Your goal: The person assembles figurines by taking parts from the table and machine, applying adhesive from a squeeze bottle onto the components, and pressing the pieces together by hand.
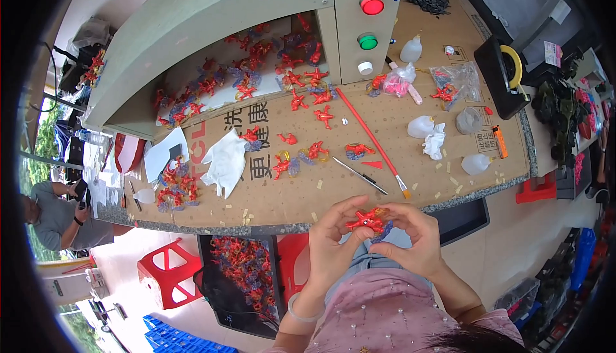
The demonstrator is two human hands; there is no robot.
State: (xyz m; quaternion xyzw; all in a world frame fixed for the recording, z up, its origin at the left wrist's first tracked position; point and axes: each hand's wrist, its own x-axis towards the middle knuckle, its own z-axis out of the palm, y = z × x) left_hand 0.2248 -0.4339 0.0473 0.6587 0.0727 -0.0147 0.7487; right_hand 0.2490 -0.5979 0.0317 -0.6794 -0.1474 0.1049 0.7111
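Between my two hands, just off the table's near edge, is a small red figurine (365, 220) with a translucent purple part on its right side. My left hand (335, 234) is closed on its left side, thumb at the front. The fingers of my right hand (414, 234) close on its right side by the purple part. Beyond my hands on the cardboard-covered table lie a red-handled brush (369, 135), bristles toward me, and a dark pen-like tool (362, 176). Similar red figurines (316, 151) lie farther left, next to a white glove (226, 162).
A beige machine (359, 58) with red and green buttons arches over many figurines. Squeeze bottles (477, 163), a crumpled tissue (434, 141), an orange cutter (499, 142) and a tape dispenser (504, 74) stand at right. Below are a figurine-filled bin (240, 276) and a red stool (168, 273). Another person (54, 215) is at far left.
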